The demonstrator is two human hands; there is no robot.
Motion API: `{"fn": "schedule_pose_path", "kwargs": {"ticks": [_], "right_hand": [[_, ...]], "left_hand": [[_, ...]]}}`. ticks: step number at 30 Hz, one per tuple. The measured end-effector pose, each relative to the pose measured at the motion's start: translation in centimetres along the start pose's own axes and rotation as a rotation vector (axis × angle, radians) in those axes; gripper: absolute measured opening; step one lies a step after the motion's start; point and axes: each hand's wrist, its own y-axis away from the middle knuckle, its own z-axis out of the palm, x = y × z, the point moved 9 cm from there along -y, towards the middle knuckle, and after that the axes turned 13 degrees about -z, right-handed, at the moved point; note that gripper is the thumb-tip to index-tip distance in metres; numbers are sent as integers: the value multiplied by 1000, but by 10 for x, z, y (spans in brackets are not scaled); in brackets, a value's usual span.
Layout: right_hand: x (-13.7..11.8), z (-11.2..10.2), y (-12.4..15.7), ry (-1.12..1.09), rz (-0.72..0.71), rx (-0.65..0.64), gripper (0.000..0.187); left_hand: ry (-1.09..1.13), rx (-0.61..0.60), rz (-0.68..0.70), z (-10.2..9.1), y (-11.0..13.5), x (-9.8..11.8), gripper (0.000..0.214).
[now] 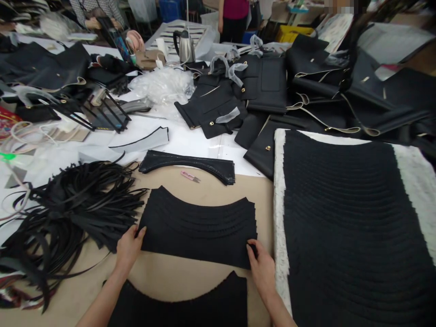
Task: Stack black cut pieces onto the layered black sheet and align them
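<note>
Several black curved-top panels (197,231) lie overlapped in a staggered stack on the tan work surface. My left hand (131,245) pinches the stack's left edge between thumb and fingers. At the right edge, my right hand (259,261) grips the lower corner the same way. Nearer to me lies another black panel (187,311) with a concave top edge, partly cut off by the frame. Beyond the stack are a pile of narrow curved black pieces (187,164) and small pink thread snips (190,176).
A tangle of black strips (85,204) lies to the left. On the right, a whitish board (282,218) carries many overlapped black panels (350,218). Black bag parts (265,81), clear plastic (163,86) and a metal kettle (185,45) sit farther back. People stand beyond.
</note>
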Motion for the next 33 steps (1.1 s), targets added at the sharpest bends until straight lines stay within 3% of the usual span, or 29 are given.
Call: {"fn": "schedule_pose_path", "kwargs": {"ticks": [4,14,25,33], "right_hand": [[-2,-1,0,4,-1,-2,38],[-2,2,-1,96,10,-33,46],[5,7,-1,74,97,-75,50],[25,15,-2,60,162,-110,57]], "left_hand": [[-92,-8,-28,3,0,1,32],[-203,54,-61,-14,21,19,33],[-117,92,-77,-19,24,20,22],[-33,106,-78,-21,21,19,18]]}}
